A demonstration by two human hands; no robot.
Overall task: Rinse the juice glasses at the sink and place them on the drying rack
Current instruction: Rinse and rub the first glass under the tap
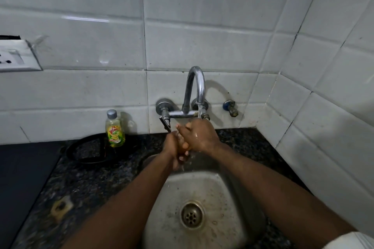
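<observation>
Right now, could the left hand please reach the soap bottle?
Probably yes: the left hand is clasped with the right hand under the tap, and nothing stands between it and the soap bottle.

So the sink (228, 194) sits at 6 o'clock, set into the counter (85, 188), with the drain (192, 215) in its floor and the tap (195, 91) on the tiled wall (202, 26) behind it at 12, water (199, 111) running down onto the right hand (199, 136), which is pressed against the left hand (175, 147) right over the basin. At about 10 o'clock from the sink, a dish soap bottle (115, 129) stands on the counter against the wall, with a ring (91, 152) lying flat just in front of it and a stovetop (24, 180) further out at 9. A socket plate (16, 56) is up on the wall at 10, and a small valve (231, 108) sticks out of the wall just right of the tap, around 1 o'clock.
</observation>
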